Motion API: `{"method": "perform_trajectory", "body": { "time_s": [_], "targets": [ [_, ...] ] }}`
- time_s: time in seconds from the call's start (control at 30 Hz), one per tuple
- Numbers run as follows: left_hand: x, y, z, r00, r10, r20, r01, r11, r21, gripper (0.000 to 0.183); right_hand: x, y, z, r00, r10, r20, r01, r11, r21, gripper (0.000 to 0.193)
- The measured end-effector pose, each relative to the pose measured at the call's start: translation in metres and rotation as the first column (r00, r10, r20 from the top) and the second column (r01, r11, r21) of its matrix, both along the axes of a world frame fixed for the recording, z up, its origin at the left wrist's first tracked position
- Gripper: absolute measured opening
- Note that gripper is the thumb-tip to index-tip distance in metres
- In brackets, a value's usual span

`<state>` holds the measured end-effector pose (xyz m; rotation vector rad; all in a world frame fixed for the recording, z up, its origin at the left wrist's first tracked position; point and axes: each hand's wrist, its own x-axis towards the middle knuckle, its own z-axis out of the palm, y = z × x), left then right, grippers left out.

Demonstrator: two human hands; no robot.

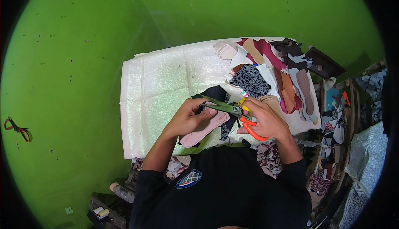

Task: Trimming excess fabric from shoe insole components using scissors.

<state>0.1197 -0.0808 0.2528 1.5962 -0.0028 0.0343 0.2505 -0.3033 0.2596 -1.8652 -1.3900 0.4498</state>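
My left hand [190,116] is closed on a pink insole-shaped piece [205,130] with red lettering, its thumb lying on top. Black fabric [215,92] lies against the insole piece and sticks out beyond its far side and edges. In my right hand [267,119] is a pair of scissors [235,110] with orange and yellow handles. Their dark greenish blades point left, across the far end of the insole piece and close to my left fingers. Whether the blades touch the fabric I cannot tell.
A white-covered table [156,92] lies under my hands. To its right are patterned dark fabric [250,80] and several brown, maroon and white cut pieces [284,85]. A dark tray [324,62] sits beyond the right corner. Wooden shelving with scraps [332,133] stands at right; thread spools [102,213] lie lower left.
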Motion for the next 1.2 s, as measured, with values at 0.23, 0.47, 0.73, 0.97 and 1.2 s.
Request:
{"method": "perform_trajectory", "body": {
  "time_s": [0.23, 0.47, 0.73, 0.97, 1.2],
  "targets": [
    [-0.0022, 0.0003, 0.0026, 0.997, 0.02, -0.073, -0.017, 0.999, 0.047, 0.018, -0.0021, 0.0013, 0.002, 0.999, 0.002, -0.054, -0.003, 1.0, -0.026, 0.063],
    [-0.0048, 0.0018, 0.0091, 0.994, 0.017, -0.111, 0.003, 0.984, 0.177, 0.015, -0.0006, -0.0016, 0.0058, 0.999, -0.006, -0.046, 0.004, 0.999, -0.043, 0.062],
    [-0.005, 0.0022, 0.0053, 0.993, -0.018, -0.12, 0.051, 0.959, 0.277, 0.018, -0.0011, -0.0025, 0.0041, 1.0, -0.009, 0.009, 0.01, 1.0, -0.029, 0.059],
    [-0.0037, 0.0, 0.0098, 0.99, -0.019, -0.142, 0.066, 0.939, 0.337, 0.018, 0.0004, -0.004, 0.0036, 1.0, -0.019, 0.023, 0.02, 0.998, -0.061, 0.057],
    [-0.0027, 0.0009, 0.004, 0.993, -0.026, -0.117, 0.069, 0.923, 0.378, 0.019, -0.0025, -0.0056, 0.0022, 0.994, -0.015, 0.111, 0.031, 0.99, -0.139, 0.064]
  ]
}}
